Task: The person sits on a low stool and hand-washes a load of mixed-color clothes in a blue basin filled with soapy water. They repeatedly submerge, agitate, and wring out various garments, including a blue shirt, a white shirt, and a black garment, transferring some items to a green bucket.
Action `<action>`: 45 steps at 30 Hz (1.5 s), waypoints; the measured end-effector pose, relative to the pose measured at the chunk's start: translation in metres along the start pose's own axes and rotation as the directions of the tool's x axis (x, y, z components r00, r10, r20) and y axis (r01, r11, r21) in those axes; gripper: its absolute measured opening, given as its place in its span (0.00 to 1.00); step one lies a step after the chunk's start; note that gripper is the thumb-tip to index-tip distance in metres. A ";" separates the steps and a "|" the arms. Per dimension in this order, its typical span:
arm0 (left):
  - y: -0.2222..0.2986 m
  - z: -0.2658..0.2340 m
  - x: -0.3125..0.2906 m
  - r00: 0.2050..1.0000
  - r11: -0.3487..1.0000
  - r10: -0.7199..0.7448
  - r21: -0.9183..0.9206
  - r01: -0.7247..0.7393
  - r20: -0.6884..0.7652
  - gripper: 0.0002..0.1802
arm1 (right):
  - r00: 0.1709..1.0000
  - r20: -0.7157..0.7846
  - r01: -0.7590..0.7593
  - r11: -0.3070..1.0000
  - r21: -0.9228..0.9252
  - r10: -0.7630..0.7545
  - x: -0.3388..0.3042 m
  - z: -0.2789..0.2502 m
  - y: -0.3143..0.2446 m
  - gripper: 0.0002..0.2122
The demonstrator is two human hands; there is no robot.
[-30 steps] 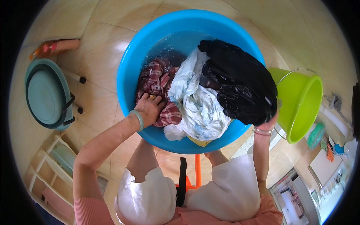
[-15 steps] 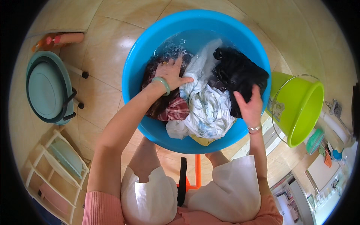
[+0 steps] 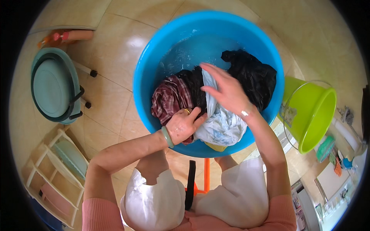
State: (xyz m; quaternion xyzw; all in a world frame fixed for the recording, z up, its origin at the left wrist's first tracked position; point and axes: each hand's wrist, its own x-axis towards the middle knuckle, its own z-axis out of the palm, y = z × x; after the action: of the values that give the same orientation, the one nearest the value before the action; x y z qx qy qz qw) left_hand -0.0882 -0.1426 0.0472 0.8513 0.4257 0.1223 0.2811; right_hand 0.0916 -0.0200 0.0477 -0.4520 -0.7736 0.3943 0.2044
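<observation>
A large blue basin (image 3: 141, 96) holds cloudy water and wet clothes. My left hand (image 3: 182, 125), with a ring and a pale green bangle, is closed at the left edge of a crumpled white garment (image 3: 223, 129), its fingertips partly hidden in the cloth. Beside that hand lies a dark red plaid shirt (image 3: 169, 96), against a dark, wet cloth (image 3: 194, 85). Over the white garment's upper part, my right hand (image 3: 228, 90) is open, fingers stretched out and thumb apart. Bunched to its right is a black garment (image 3: 252, 79). Some yellow cloth (image 3: 216, 147) shows beneath the white one.
A lime green bucket (image 3: 308, 113) with a wire handle stands right of the basin. At left are stacked green basins (image 3: 54, 88), a white rack (image 3: 50, 175) and pink-topped bottles (image 3: 77, 35). An orange frame (image 3: 207, 173) shows between my knees, above the tiled floor (image 3: 111, 57).
My left hand has moved from the plaid shirt toward me and closed at the white garment. My right hand has gone left from the black garment to above the white one. The plaid shirt is gathered differently.
</observation>
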 end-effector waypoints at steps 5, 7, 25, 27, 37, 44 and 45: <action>-0.007 -0.001 0.001 0.996 0.995 -0.086 -0.055 0.085 -0.016 0.24 | 0.905 0.364 -0.102 0.944 -0.314 0.218 0.020 0.030 0.043 0.15; -0.012 -0.004 -0.002 0.979 0.957 -0.190 -0.235 0.170 -0.068 0.24 | 0.978 0.146 -0.135 0.988 -0.081 0.146 -0.005 0.023 0.047 0.14; -0.069 -0.054 0.082 0.950 0.681 -0.161 -0.667 0.303 0.267 0.22 | 0.807 -0.591 0.187 0.951 0.245 -0.006 -0.042 -0.157 -0.142 0.23; -0.060 -0.060 0.085 0.971 0.322 -0.189 -0.926 0.199 0.143 0.17 | 0.827 -0.557 0.195 0.970 0.145 -0.083 -0.032 -0.184 -0.125 0.21; -0.078 -0.019 0.091 0.459 -0.394 -0.828 -0.917 -0.066 0.323 0.52 | 0.832 -0.142 -0.342 0.698 0.629 0.536 0.022 -0.071 0.036 0.14; -0.088 0.029 0.086 0.501 0.428 -0.832 -0.851 0.304 -0.239 0.44 | 0.998 -0.055 -0.065 0.873 -0.483 0.044 0.059 0.011 0.054 0.33; -0.094 0.033 0.087 0.511 0.366 -0.841 -0.881 0.299 -0.176 0.42 | 0.996 0.022 -0.056 0.833 -0.550 0.081 0.059 0.026 0.057 0.32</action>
State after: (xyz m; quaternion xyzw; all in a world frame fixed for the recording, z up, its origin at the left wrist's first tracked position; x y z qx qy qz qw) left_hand -0.0818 -0.0407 -0.0370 0.3305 0.6821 0.4412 0.4804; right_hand 0.0746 0.0359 -0.0154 -0.5100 -0.8418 0.1733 0.0349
